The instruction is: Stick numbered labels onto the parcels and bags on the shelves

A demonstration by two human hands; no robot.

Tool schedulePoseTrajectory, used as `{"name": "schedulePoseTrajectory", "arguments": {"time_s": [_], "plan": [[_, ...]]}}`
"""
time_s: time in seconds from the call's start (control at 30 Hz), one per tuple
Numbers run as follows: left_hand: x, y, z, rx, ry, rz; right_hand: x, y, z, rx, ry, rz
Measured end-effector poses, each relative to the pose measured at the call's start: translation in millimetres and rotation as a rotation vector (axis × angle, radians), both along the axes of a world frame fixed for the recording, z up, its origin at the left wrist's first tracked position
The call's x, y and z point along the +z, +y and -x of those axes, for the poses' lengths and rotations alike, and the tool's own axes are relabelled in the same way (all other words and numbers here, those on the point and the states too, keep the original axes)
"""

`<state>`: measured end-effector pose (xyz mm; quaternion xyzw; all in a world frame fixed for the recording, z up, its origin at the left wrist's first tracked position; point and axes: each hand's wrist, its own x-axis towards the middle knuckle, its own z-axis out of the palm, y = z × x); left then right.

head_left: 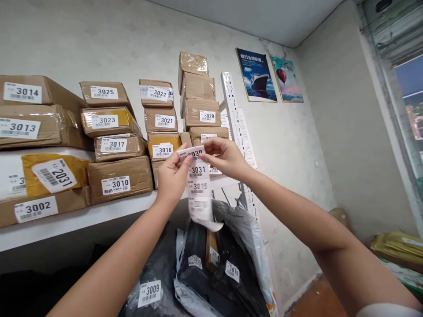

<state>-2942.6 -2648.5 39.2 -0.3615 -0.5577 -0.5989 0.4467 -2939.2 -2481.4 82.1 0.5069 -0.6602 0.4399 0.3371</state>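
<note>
A strip of white barcode labels (199,187) hangs between my hands, its lower end curling forward. The numbers 3030, 3031 and 3015 show on it. My left hand (173,174) pinches the strip's upper left edge between thumb and fingers. At the upper right corner, my right hand (228,158) has its thumb and forefinger closed on the strip by the 3030 label. Just behind the hands stands a stack of brown cardboard boxes (200,86), one labelled 3029. To the left of it is a box labelled 3016 (162,147), partly hidden by my left hand.
A white shelf (82,217) carries several labelled boxes, with a perforated metal post (233,105) at its right end. Below are dark plastic parcels (194,259) and a grey bag (244,229). Two posters (257,75) hang on the wall. Yellow parcels (396,246) lie at the lower right.
</note>
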Motion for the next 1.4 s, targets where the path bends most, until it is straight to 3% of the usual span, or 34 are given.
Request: {"name": "schedulePoseTrajectory", "arguments": {"time_s": [0.1, 0.27, 0.37, 0.43, 0.57, 0.67, 0.73, 0.8, 1.0, 1.13, 1.27, 1.4], "plan": [[6.3, 11.5, 5.8, -0.142, -0.031, -0.123, -6.9, -3.0, 7.5, -0.020, -0.011, 0.214], [12.2, 20.8, 14.6, 0.014, -0.082, -0.161, 0.6, -6.3, 18.6, -0.089, 0.076, 0.320], [15.0, 17.9, 17.2, -0.015, -0.152, -0.123, 18.4, -5.5, 29.2, -0.144, 0.184, 0.351], [14.5, 14.6, 16.0, -0.004, -0.200, -0.019, 46.2, -3.0, 43.8, -0.157, 0.257, 0.437], [5.8, 4.4, 9.4, 0.177, -0.227, 0.163, 131.1, 1.6, 85.4, -0.359, 0.340, 0.624], [-1.7, -10.0, 6.8, 0.254, -0.230, 0.176, 183.4, 0.0, 112.4, -0.557, 0.324, 0.560], [-4.2, -22.1, 6.6, 0.313, -0.225, 0.165, 200.0, -2.8, 123.3, -0.685, 0.331, 0.491], [-4.4, -33.9, 7.0, 0.369, -0.202, 0.169, 203.5, -5.1, 127.8, -0.791, 0.367, 0.438], [-2.4, -52.5, 11.5, 0.487, -0.153, 0.197, 193.1, -4.8, 117.6, -0.989, 0.541, 0.392], [-3.0, -53.5, 16.3, 0.465, -0.118, 0.182, 193.8, -4.7, 111.4, -1.045, 0.531, 0.342], [-4.0, -55.6, 17.8, 0.458, -0.106, 0.180, 198.9, -4.5, 108.3, -0.981, 0.479, 0.482], [-6.8, -60.9, 15.5, 0.490, -0.117, 0.179, 214.8, -0.6, 113.4, -0.767, 0.430, 0.662]]}}
